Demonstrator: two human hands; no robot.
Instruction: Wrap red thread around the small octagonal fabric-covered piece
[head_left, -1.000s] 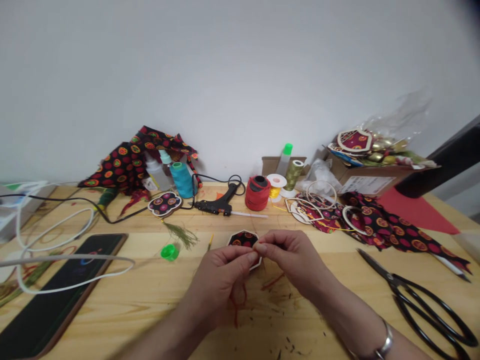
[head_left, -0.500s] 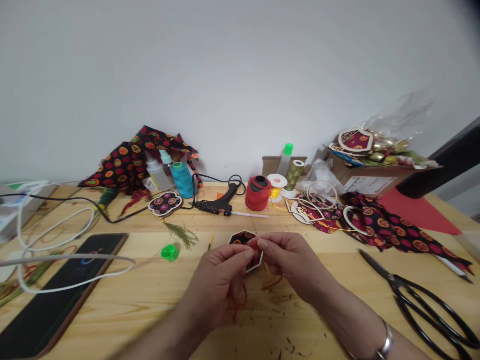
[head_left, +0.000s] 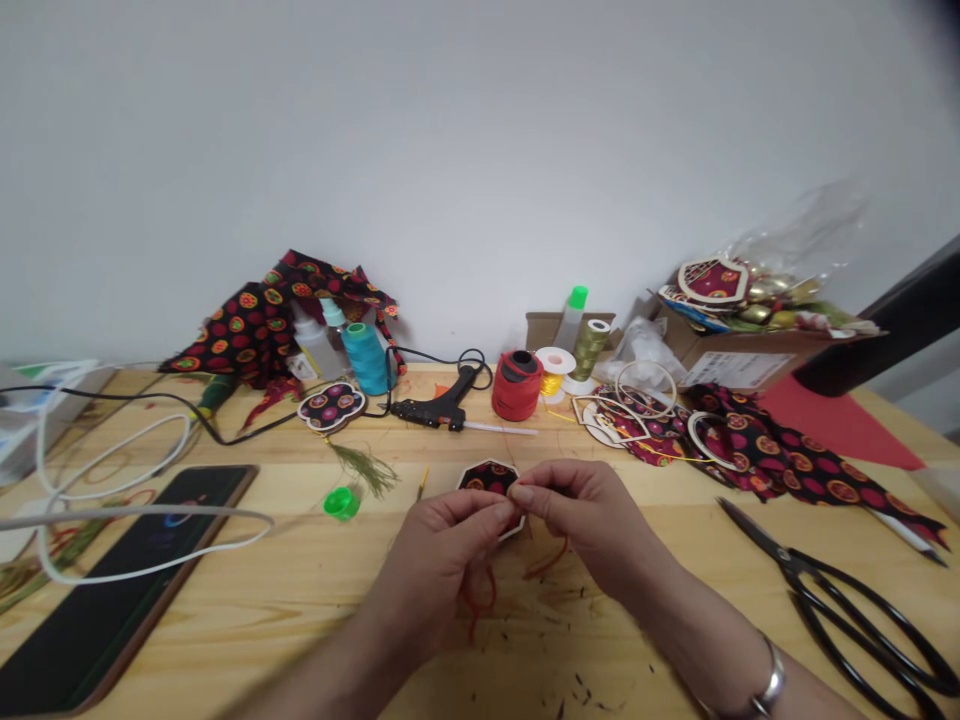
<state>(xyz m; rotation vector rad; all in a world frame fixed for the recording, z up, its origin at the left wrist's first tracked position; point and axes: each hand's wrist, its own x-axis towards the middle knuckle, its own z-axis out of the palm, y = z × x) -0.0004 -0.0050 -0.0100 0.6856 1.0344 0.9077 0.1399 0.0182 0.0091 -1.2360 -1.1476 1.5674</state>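
Both of my hands meet at mid-table, fingertips almost touching. My left hand (head_left: 439, 550) is closed in a pinch on a red cord (head_left: 480, 605), and part of the cord dangles below its fingers. My right hand (head_left: 589, 510) pinches red cord too, with a loose length hanging under it. Just behind the fingertips lies an octagonal pendant (head_left: 489, 475), dark patterned fabric inside a pale wooden rim. My fingers cover its front part, so I cannot tell whether the cord is fastened to it.
A glue gun (head_left: 439, 405), a red cord spool (head_left: 517, 385) and a teal thread cone (head_left: 365, 358) stand behind. Large scissors (head_left: 832, 590) lie at right, a phone (head_left: 135, 590) at left. Nearer are a green cap (head_left: 341, 503) and a tasselled pendant (head_left: 332, 408).
The fingertips have shifted slightly, and my right hand is a touch higher. Slightly more of the octagonal pendant's fabric shows. The cord ends still hang below my hands.
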